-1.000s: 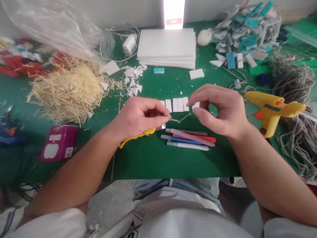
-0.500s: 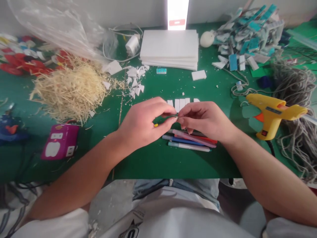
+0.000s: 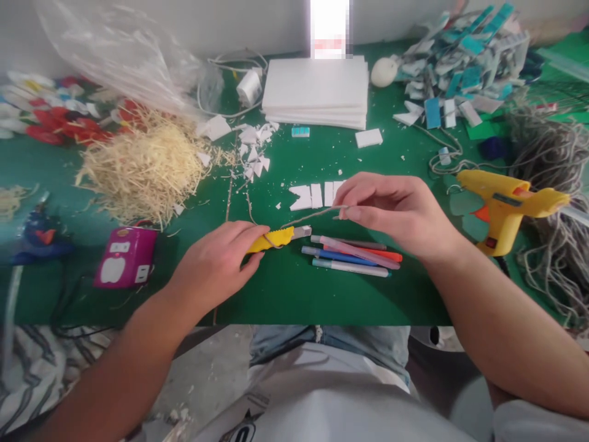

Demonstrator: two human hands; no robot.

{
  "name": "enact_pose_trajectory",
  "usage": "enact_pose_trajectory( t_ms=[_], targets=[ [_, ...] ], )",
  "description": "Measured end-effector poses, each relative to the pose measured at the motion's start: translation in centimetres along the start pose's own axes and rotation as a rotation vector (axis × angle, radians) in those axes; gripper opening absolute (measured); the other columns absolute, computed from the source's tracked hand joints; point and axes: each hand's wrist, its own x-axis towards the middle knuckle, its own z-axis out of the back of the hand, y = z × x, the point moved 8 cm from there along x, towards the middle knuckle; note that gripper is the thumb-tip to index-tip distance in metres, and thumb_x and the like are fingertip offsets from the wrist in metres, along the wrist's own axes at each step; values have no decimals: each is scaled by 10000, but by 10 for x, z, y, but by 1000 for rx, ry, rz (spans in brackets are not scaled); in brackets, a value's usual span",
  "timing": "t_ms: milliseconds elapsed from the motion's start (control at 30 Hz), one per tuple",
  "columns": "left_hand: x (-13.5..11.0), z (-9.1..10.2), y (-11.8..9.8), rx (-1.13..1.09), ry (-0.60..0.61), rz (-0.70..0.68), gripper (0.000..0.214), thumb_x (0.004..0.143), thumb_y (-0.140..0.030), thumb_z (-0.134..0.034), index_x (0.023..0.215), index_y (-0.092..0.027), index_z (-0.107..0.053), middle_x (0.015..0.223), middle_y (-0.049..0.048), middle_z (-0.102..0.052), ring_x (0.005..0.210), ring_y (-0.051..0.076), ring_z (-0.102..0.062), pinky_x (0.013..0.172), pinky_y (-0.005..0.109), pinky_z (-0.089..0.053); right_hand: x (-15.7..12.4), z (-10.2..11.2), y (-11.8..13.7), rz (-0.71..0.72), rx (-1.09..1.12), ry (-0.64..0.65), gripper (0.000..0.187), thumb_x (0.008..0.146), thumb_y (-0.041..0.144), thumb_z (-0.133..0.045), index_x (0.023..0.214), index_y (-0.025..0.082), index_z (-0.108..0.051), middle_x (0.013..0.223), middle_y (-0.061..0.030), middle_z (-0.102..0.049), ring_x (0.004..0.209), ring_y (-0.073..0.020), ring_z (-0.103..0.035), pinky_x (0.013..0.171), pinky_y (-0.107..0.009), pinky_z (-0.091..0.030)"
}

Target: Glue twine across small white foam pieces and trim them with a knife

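My left hand (image 3: 223, 258) is closed around the handle of a yellow utility knife (image 3: 281, 237), whose blade end points right, low over the table. Between the thumb and fingers of my right hand (image 3: 391, 212) is the end of a thin grey string (image 3: 317, 215). From there the string runs left to the knife, and a strand lies across the handle. White foam pieces (image 3: 301, 197) lie in a row just beyond the hands, some hidden by my right fingers. Several markers (image 3: 352, 253) lie side by side below my right hand.
A yellow glue gun (image 3: 499, 199) and tangled grey string (image 3: 552, 245) lie at right. White foam sheets (image 3: 315, 92) are stacked at the back. Straw (image 3: 147, 166) and a purple box (image 3: 126, 258) sit left. Foam scraps (image 3: 464, 73) are heaped back right.
My hands have moved apart from where they met in the middle. The left has gone left and nearer to me, onto the yellow knife; the right keeps the string, now stretched out.
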Motion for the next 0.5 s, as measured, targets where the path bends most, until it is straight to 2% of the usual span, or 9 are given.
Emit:
enact_pose_trajectory(
  t_ms=[100, 167, 233, 333, 433, 500],
  targets=[
    [-3, 5, -5, 93, -104, -15, 466, 956, -208, -522, 1332, -197, -795, 1153, 144, -846, 1045, 329, -819, 915, 423, -675, 1, 2, -1, -6, 33, -27, 136, 838, 289, -942, 783, 242, -827, 893, -25, -786, 821, -171, -708, 743, -336, -589],
    [-9, 9, -4, 47, -137, -11, 489, 948, -215, -529, 1363, -204, -788, 1111, 120, -847, 967, 299, -817, 843, 371, -666, 1, 4, -3, -36, 44, -56, 172, 821, 343, -966, 781, 241, -834, 859, -22, -779, 802, -171, -704, 741, -337, -593],
    [-16, 12, 0, -108, -144, 22, 481, 969, -265, -545, 1390, -245, -776, 1125, 86, -845, 909, 260, -806, 827, 329, -657, 1, 6, -4, -53, 38, -86, 217, 799, 397, -987, 768, 245, -835, 837, -21, -771, 798, -175, -697, 733, -336, -590],
    [-23, 8, 9, -409, -76, 151, 494, 983, -352, -628, 1462, -296, -732, 1196, 56, -840, 898, 224, -803, 879, 302, -662, 1, 8, -1, -31, 27, -108, 210, 790, 391, -993, 753, 257, -836, 832, -18, -768, 819, -178, -692, 735, -331, -586],
    [-27, -6, 10, -696, 30, 309, 573, 959, -432, -736, 1503, -250, -711, 1114, 71, -845, 868, 223, -809, 840, 304, -684, 1, 7, 1, -7, 50, -95, 150, 812, 322, -970, 761, 262, -842, 833, -8, -763, 799, -163, -693, 737, -320, -592],
    [-27, -13, 9, -861, 21, 383, 618, 951, -462, -769, 1515, -218, -708, 1034, 75, -842, 788, 207, -792, 755, 299, -691, 1, 7, 0, -11, 59, -95, 165, 810, 334, -975, 760, 258, -837, 837, -6, -761, 784, -157, -693, 734, -320, -597]
  ],
)
